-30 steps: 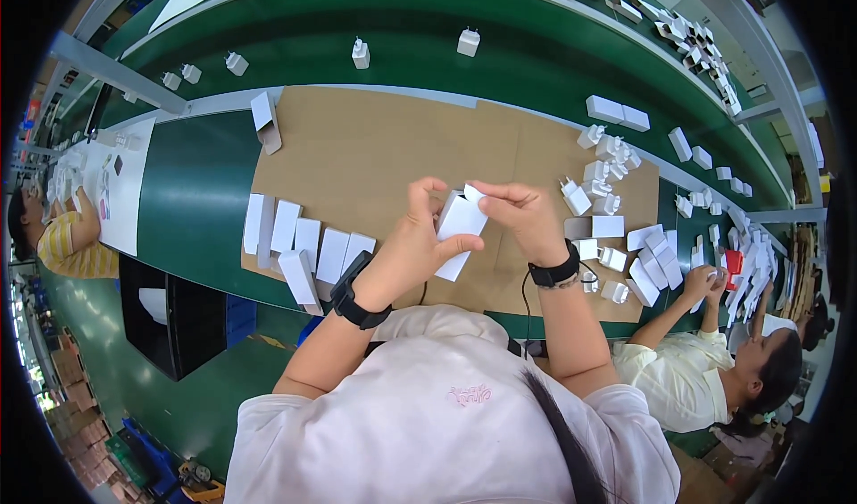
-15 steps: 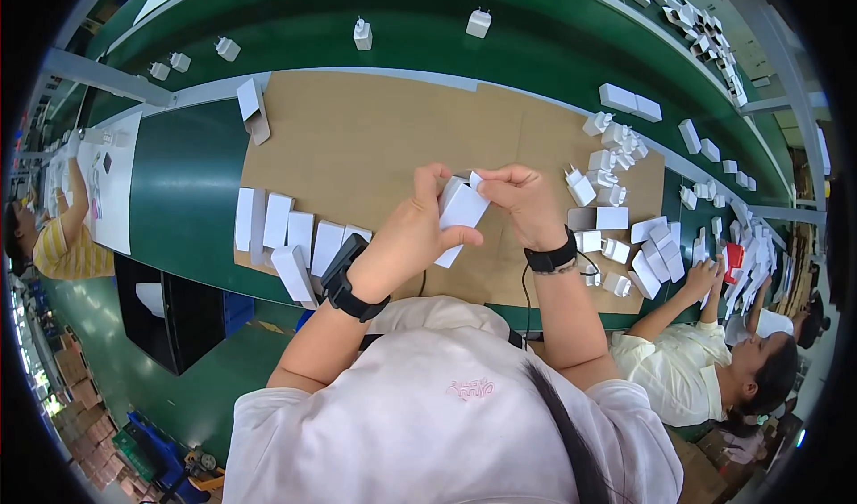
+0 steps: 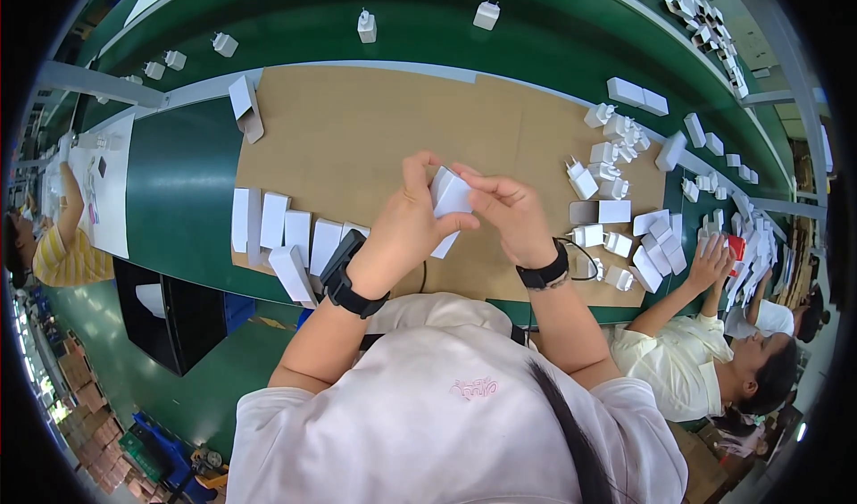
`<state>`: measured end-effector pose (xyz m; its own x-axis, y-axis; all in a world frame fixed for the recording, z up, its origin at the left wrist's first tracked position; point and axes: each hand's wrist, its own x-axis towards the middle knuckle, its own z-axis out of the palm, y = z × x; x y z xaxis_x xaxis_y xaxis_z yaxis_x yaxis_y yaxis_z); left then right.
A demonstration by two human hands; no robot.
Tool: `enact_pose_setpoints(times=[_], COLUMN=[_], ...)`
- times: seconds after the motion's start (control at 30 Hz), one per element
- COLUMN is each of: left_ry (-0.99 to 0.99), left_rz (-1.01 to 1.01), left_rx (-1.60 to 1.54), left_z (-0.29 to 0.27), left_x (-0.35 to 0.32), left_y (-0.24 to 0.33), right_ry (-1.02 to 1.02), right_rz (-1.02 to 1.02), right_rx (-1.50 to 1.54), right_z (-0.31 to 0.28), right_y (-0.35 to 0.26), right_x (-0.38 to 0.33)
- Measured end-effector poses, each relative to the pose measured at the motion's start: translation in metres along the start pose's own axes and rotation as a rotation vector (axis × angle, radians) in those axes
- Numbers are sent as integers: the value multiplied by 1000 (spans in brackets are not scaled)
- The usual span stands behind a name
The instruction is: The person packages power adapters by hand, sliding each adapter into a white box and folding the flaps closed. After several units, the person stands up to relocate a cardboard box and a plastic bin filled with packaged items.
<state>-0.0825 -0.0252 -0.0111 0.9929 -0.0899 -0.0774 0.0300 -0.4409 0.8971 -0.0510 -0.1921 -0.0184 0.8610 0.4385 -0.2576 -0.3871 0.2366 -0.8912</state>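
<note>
While the right hand point(image 3: 516, 216), fingers bent, covers its top edge (pinch or touch: cannot tell), white box point(image 3: 451, 196), above brown sheet point(image 3: 357, 138), held in half-curled left hand point(image 3: 399, 225). Leftward: white cartons point(image 3: 275, 221), overlapping. Rightward: white plug adapters point(image 3: 617, 127), some partly hidden.

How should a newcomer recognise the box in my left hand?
On the green table lies a brown cardboard sheet. Above it, your left hand grips a white box, right hand at its far end; the white boxes further left are unheld.
</note>
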Motion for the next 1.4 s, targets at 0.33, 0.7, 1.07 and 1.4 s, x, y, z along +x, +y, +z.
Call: enact_pose_setpoints(times=[0.33, 0.7, 1.07, 1.4], left_ry=[415, -78, -452, -443], left_rz=[38, -345, -222, 211], left_rx=[481, 1270, 1592, 1595], left_z=[-92, -251, -272, -295], left_x=[76, 147, 162, 103], left_y=[-72, -206, -208, -237], right_ry=[308, 484, 317, 558], right_rz=[69, -579, -188, -530], right_rx=[-180, -2131, -2110, -1182], right_z=[-115, -88, -44, 17], right_y=[-15, -53, -96, -145], right_x=[135, 297, 309, 100])
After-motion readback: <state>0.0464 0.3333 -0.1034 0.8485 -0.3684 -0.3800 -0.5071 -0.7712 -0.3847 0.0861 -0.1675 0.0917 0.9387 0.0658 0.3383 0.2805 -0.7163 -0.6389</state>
